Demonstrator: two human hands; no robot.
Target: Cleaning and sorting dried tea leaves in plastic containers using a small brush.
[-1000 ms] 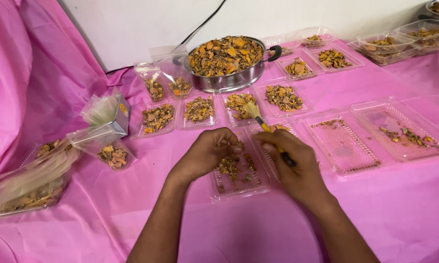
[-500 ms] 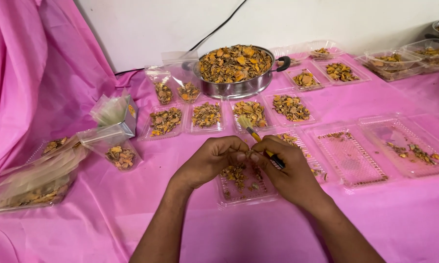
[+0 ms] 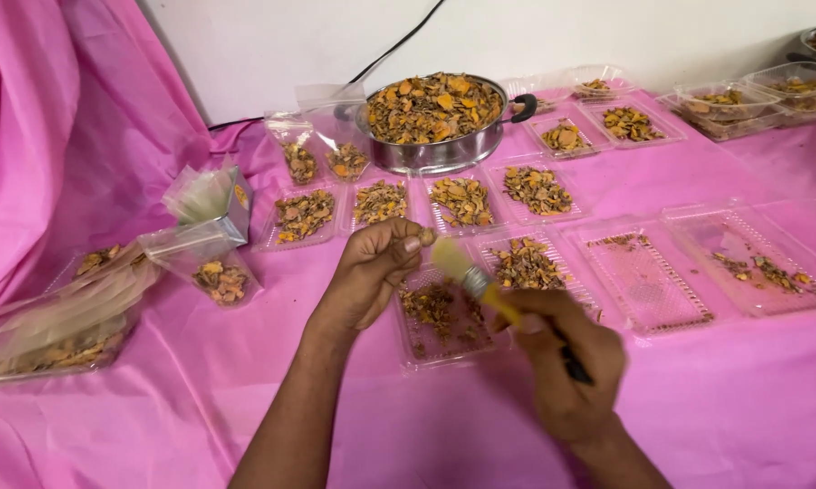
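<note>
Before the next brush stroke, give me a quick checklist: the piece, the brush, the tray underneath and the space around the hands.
1. Piece in grip: ok. Left hand pinches a small brownish piece at its fingertips.
2. Brush held: ok. Right hand grips the brush by its handle.
3. Bristles on the piece: ok, touching or nearly so.
4. Tray below: ok. A clear tray with dried bits lies under both hands.
5. Piece clean: cannot tell, too small.
6. Room nearby: ok. The metal pan stands well behind.
</note>
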